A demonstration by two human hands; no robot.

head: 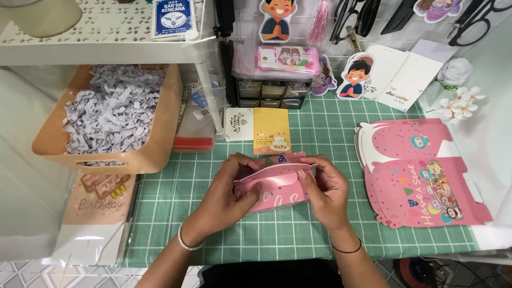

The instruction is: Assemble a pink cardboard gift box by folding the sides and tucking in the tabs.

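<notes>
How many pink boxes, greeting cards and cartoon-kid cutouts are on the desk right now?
Pink boxes: 2, one held by the left hand and right hand, one lying flat
Small greeting cards: 2, white and yellow
Cartoon-kid cutouts: 2
Total: 6

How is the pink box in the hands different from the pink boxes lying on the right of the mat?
The pink box in the hands is folded up into shape, while the flat pink boxes lie unfolded. The left hand and right hand hold the first above the green mat; the flat ones lie untouched in a pile. Both are pink card with cartoon prints and lettering.
</notes>
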